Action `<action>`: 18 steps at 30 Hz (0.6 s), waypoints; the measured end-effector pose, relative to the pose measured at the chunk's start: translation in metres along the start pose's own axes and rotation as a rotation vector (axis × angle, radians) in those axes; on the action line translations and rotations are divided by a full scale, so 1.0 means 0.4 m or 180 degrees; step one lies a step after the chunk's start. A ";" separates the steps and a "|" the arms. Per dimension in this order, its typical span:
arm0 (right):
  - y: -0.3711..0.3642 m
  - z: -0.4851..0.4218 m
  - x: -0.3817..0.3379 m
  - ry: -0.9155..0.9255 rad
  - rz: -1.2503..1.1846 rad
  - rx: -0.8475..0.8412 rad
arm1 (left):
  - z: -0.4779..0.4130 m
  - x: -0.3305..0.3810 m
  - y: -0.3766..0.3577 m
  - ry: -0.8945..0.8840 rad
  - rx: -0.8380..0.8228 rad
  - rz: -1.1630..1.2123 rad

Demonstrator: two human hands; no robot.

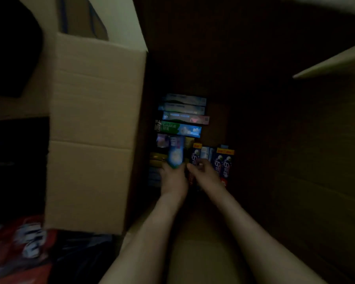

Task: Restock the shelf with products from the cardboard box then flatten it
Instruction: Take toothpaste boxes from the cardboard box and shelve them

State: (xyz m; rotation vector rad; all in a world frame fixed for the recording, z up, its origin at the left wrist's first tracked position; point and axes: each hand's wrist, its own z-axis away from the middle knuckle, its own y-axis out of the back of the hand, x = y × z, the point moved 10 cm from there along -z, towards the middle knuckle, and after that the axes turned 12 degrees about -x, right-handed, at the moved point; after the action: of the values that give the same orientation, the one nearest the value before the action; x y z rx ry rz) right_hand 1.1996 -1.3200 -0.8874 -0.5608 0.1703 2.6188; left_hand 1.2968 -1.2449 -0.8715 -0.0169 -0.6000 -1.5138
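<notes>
Both bare forearms reach down into the deep box [94, 130]. Its tall left wall stands lit, while the inside lies in the dark.

The left hand [173, 181] has its fingers [164, 168] wrapped round the near end of a blue pack [175, 154]. The pack points away from the person, its far end over the other goods on the box bottom.

Just right of those fingers, the right hand [203, 174] has its fingers [193, 166] curled at a purple pack [194, 158] with an orange top. Blur hides whether they grasp it or only touch it (I cannot tell which).

Right of the right fingers stand two more purple packs [224, 162], side by side and touching, with the same orange tops. Between them and the fingers a pale pack shows only its top.

Beyond both sets of fingers, flat packs [180, 128] lie crosswise, one behind the other. The nearest is green and blue; those further off are paler and dimmer. Left of the left fingers, dim packs [155, 162] in yellow and blue sit against the box wall.

Outside the box, well to the left of the fingers and nearer the person, lies red wrapping [19, 242] with white marks, too blurred to read.
</notes>
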 end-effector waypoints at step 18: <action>-0.400 1.098 -0.767 0.1413 -0.0856 -0.1550 | 1.239 0.068 0.810 -0.0680 0.1274 0.1098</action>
State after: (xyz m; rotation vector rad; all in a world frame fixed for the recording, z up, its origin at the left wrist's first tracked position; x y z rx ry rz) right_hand 1.3650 -1.2102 -0.3647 -1.2346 -0.3923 2.2339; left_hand 1.4201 -1.0576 -0.3225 0.0251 -1.0098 -1.0465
